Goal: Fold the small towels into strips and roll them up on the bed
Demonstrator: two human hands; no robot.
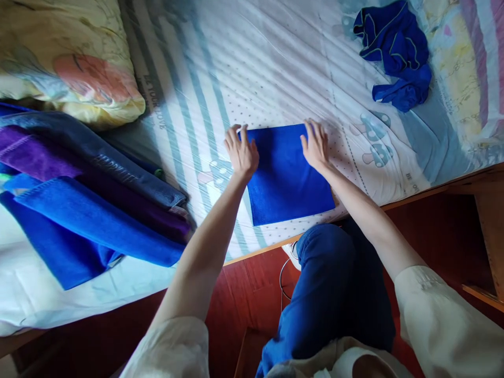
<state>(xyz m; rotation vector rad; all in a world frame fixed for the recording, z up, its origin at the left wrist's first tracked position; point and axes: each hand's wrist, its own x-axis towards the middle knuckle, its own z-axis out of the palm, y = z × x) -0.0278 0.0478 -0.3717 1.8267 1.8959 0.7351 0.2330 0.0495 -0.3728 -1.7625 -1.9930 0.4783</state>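
On "BE YOUR LOVE" sheet (275, 68): fingers (237, 137) touch towel (289, 181).

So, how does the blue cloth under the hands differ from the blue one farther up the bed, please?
The folded cloth lies flat as a neat rectangle; the crumpled garment is bunched in a heap. The folded cloth is plain, the crumpled garment has pale edging. Both are deep blue and lie on the bed.

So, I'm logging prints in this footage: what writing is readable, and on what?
"BE YOUR LOVE": bed sheet, sideways beside the pillow.
"BE YO": same sheet's near edge, rest cut off.
Lettering on the dark blue cloth: too blurred to read.
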